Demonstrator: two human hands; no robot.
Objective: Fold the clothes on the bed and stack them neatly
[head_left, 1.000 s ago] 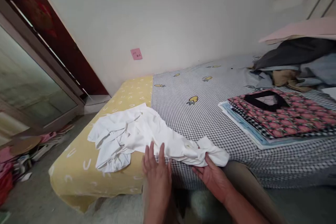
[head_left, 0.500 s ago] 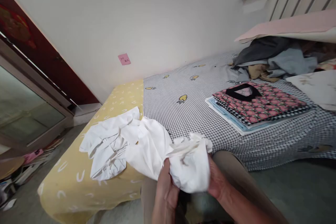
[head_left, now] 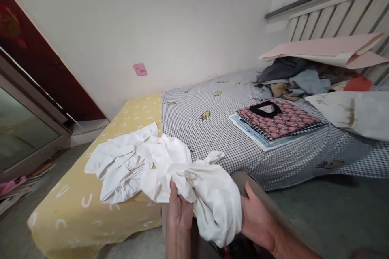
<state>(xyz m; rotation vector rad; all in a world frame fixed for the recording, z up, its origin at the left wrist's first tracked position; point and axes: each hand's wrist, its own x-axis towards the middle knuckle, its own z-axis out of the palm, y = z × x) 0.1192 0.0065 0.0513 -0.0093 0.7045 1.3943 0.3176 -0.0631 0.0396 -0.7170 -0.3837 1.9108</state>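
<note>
A bunched white garment hangs above my lap, its left part running onto the bed. My left hand is closed on a gathered part of it, thumb on top and fingers curled beneath. My right hand touches the right side of the bulging cloth, thumb stretched up and away; its fingertips are hidden by the cloth. To the left, a crumpled white piece of clothing with gathered folds lies on the yellow sheet. Where one white piece ends and the other begins, I cannot tell.
On the checked sheet lies a folded stack topped by a pink patterned garment with a black collar. Behind it are heaped dark and grey clothes under a pink sheet. A white cloth with brown marks lies right.
The white garment has come down and opened into a fuller bulge. My left hand has moved left along it, and the right thumb has lifted away. The view has turned right.
</note>
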